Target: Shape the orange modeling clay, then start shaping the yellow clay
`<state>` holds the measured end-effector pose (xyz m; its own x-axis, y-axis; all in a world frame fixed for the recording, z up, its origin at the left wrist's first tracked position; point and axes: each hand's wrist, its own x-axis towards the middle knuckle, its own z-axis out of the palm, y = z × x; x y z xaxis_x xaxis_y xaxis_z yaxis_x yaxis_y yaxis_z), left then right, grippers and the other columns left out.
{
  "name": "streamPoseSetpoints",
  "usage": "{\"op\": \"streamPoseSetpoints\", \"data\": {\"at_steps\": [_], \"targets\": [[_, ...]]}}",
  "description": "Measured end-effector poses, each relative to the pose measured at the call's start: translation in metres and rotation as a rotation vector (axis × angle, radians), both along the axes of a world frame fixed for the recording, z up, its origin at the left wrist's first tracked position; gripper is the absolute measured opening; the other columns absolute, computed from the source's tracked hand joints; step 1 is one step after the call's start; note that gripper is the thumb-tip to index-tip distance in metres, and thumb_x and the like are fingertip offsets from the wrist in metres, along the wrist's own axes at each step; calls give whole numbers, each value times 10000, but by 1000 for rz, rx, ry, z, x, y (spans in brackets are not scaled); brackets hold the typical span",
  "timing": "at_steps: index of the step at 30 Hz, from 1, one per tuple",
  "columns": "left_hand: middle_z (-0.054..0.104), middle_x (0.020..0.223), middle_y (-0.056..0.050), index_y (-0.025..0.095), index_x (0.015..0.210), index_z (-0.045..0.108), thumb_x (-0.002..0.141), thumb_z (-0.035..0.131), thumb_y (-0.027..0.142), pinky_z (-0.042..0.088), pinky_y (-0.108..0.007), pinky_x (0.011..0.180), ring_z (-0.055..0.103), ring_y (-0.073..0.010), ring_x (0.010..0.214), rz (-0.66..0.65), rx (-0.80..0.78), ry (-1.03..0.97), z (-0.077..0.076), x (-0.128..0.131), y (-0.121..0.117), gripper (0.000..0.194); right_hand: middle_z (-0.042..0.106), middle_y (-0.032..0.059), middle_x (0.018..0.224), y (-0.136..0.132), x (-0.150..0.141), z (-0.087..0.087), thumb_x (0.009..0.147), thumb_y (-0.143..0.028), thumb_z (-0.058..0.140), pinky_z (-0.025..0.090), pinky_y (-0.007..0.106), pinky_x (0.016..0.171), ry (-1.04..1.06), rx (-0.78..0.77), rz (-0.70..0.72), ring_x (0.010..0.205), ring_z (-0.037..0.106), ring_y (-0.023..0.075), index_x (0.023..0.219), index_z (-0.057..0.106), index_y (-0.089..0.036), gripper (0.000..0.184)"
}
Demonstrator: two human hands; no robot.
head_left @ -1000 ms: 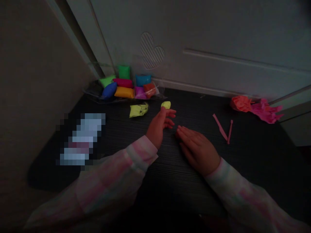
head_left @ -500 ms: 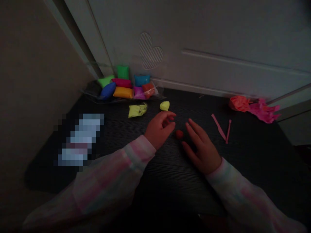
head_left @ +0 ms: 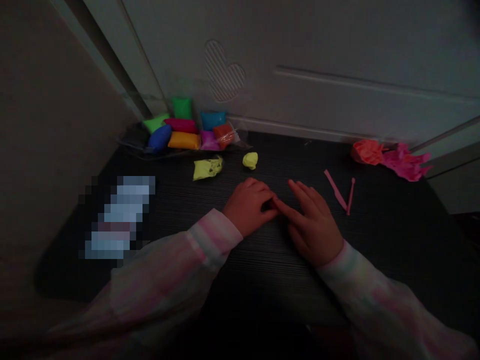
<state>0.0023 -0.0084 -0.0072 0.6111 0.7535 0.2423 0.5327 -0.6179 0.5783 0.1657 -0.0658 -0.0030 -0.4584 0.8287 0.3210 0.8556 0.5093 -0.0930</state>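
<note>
Low over the dark table, my left hand has its fingers curled, with thumb and fingertips drawn together. My right hand is open, its fingers stretched and apart. Its index fingertip touches the fingertips of my left hand. The small red ball seen earlier between my hands is now out of sight, where my left fingertips close. Just beyond my left hand lies a yellow lump, which looks like clay. A torn yellow packet is to the left of that. Two pink modelling tools lie to the right of my right hand.
A clear bag holds several coloured packets, among them an orange packet, at the back left. A phone with a blurred screen lies at the left. Crumpled orange and pink pieces are at the back right. A white panel stands behind the table.
My left fingers have moved right and closed over the place where the red ball lay, hiding it. My right index finger has come to touch them. The view has shifted slightly.
</note>
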Motion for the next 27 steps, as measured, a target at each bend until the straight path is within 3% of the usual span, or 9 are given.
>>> {"op": "streamPoseSetpoints", "data": {"at_steps": [6,11,16,20,24,27], "targets": [[581,836,-40,160,765,586,719,515,347,365,-349,774,458,-185,852,8,23,46,1,0,0,205,141,98,1404,0,1,-2,696,-114,451,288,494,948,12,44,1,1233,249,293,1201,417,-199,513],[581,844,-30,165,799,582,724,511,300,365,-338,784,458,-173,863,15,39,72,1,0,-1,170,233,95,1377,-1,1,-2,713,-113,442,289,491,949,-16,37,-9,1221,278,282,1173,450,-213,471],[578,838,-32,164,760,574,726,508,349,362,-344,789,463,-172,858,11,42,69,0,1,-1,199,133,98,1406,0,2,-4,701,-110,449,309,487,934,17,52,-10,1225,264,291,1197,420,-205,506],[578,849,-33,165,783,577,738,495,339,360,-341,790,463,-172,866,19,56,73,0,0,-1,197,232,92,1377,0,2,-5,716,-110,435,296,485,945,-2,36,-12,1216,288,275,1180,441,-218,477],[579,840,-32,166,749,570,738,489,376,366,-340,780,465,-174,859,14,46,80,1,1,-2,225,201,109,1386,0,1,-5,712,-99,431,311,483,935,27,37,-18,1221,277,283,1188,431,-203,488],[582,851,-29,169,775,571,729,496,402,368,-341,781,467,-178,868,10,41,78,2,0,-1,249,254,115,1363,0,2,-5,718,-98,426,302,491,940,44,28,-9,1213,292,282,1181,439,-201,475]]}}
